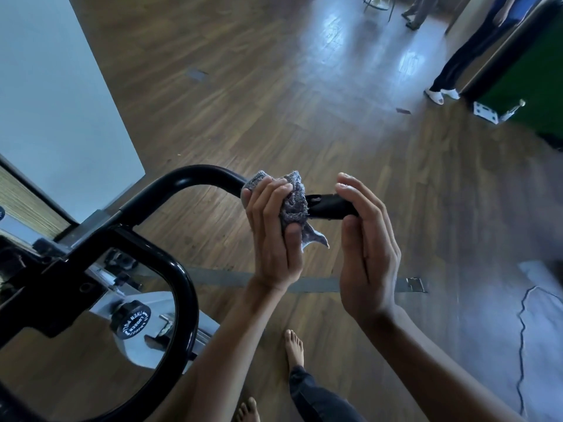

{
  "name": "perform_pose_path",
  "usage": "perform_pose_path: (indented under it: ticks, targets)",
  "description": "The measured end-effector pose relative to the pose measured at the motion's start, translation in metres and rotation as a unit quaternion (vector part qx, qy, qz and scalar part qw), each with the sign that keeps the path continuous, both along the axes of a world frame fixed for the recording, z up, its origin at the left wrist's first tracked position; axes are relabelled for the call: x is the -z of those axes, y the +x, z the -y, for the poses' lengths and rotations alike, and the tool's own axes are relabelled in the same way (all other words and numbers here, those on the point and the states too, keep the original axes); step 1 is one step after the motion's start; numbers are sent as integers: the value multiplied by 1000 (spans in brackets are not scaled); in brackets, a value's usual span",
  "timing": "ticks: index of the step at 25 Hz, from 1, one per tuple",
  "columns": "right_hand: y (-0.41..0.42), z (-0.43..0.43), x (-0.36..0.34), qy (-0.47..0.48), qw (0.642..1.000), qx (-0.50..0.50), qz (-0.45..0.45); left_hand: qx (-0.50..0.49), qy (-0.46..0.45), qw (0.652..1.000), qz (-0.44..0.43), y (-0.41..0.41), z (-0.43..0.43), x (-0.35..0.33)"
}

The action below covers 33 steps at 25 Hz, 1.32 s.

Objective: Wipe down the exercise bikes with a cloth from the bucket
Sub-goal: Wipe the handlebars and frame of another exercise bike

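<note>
at the centre of the head view, the left hand (271,236) grips a crumpled grey knitted cloth (292,202), its fingers curled close together over the top of the wad and its thumb pressed up from below. the cloth is bunched around the black handlebar (198,175) of an exercise bike (45,293), and 1 corner of it hangs down beside the thumb. just right of the cloth, the right hand (365,248) holds the handlebar's end grip (332,207), with its fingers bent over the top and its thumb under the tip; the 2 hands are near each other but apart. the handlebar arches left and down to a grey clamp on the bike frame, and a second black bar (184,287) loops below it. inside that loop sits a round black adjustment knob (133,319) with white lettering that includes "loosen" and "then pull". below the arms, 2 bare feet (294,348) and a dark trouser leg (313,397) show on the wooden floor (274,102). a grey strip (219,277) runs across the floor behind the wrists, and a thin cable (522,330) trails at the lower right. at the left stands a white wall (45,86). at the upper right, a standing person (475,56) in dark trousers and white shoes is beside a green panel (530,86).
</note>
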State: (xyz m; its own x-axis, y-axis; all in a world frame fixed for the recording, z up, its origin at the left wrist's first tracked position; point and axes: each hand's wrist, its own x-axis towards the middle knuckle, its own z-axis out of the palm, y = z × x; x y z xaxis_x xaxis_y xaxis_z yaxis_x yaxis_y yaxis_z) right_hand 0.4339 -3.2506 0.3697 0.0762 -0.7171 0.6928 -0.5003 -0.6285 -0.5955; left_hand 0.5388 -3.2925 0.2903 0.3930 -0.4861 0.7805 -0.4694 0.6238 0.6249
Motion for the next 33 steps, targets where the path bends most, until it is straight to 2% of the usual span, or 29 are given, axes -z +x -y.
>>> perform_pose_path:
  ticks: [3, 8, 12, 22, 24, 27, 31, 33]
  targets:
    - [-5, -1, 1, 9, 1000, -6, 10, -3, 5, 1000, -26, -14, -3, -13]
    - [-8, 1, -2, 21, 999, -5, 29, 51, -21, 998, -13, -11, -2, -19]
    - [-8, -2, -8, 26, 999, 5, 33, 33, -9, 999, -42, -34, -12, -34]
    - [-7, -8, -13, 74, 996, 25, 42, 67, 4, 997, -30, -31, -16, -38]
    - [-10, -13, -16, 85, 995, 38, 22, 81, 41, 996, -15, -18, -17, -34]
    - [-6, -25, -30, 93, 994, 64, -10, 89, 142, 985, 43, 5, -26, -43]
    - [21, -29, -68, 130, 991, 7, -31, 130, 250, 946, 161, 34, -29, -60]
    - [40, -23, -88, 186, 980, -17, -62, 94, 314, 922, 205, 47, -28, -60]
